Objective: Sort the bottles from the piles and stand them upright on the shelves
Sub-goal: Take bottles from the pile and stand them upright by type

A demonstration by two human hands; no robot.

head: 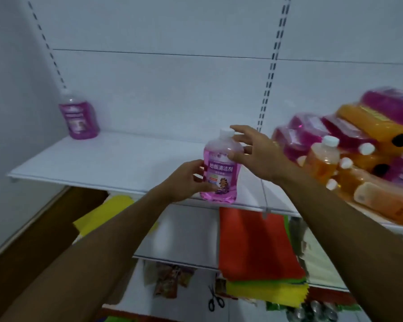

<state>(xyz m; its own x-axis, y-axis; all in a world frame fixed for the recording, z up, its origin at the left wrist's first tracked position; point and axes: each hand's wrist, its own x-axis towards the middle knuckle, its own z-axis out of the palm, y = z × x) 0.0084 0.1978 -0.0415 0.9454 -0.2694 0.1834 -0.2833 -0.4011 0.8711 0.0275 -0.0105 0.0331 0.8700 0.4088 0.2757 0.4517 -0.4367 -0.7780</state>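
Observation:
A pink bottle [221,168] with a white cap and a purple label stands upright near the front edge of the white shelf [116,156]. My left hand [189,180] grips its lower left side. My right hand [254,154] hovers at its upper right with fingers spread, thumb touching the bottle's shoulder. A second pink bottle [79,117] stands upright at the shelf's far left corner. A pile of pink and orange bottles [358,149] lies on the shelf to the right, most on their sides.
One orange bottle [322,156] stands upright at the pile's near left edge. Lower shelves hold red cloth [254,240], yellow cloth [109,212], scissors [215,300] and small packets [170,280]. Slotted uprights run up the white back wall.

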